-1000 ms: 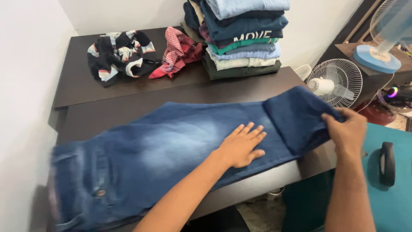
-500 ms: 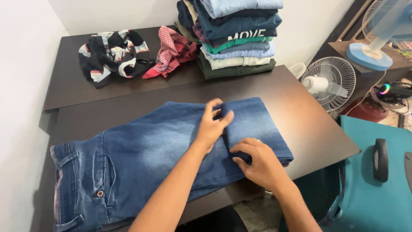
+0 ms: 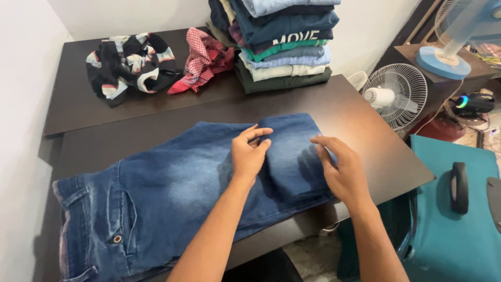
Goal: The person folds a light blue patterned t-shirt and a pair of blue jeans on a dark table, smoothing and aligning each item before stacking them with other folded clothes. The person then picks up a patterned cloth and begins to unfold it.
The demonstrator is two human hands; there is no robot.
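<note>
From my remote seat, sweeping from the left: the jeans (image 3: pixel 172 193) lie flat along the dark table (image 3: pixel 360 117), waistband and pocket button at the far left, legs running right. Behind them sit a black patterned bundle (image 3: pixel 130 65), a red checked cloth (image 3: pixel 206 57) and a stack of folded clothes (image 3: pixel 282 44). Mid-frame, the left hand (image 3: pixel 249 154) pinches the denim with thumb and fingertips closed on the edge of the folded-over leg end. A second ago that leg end hung out past the table's right side; now it is doubled back on top (so the fold is made and being tidied, I'd judge). The right hand (image 3: pixel 342 169) has let go and presses down with fingers spread, holding nothing. Further right stand a white fan (image 3: pixel 396 96) and a teal suitcase (image 3: pixel 459 230).
</note>
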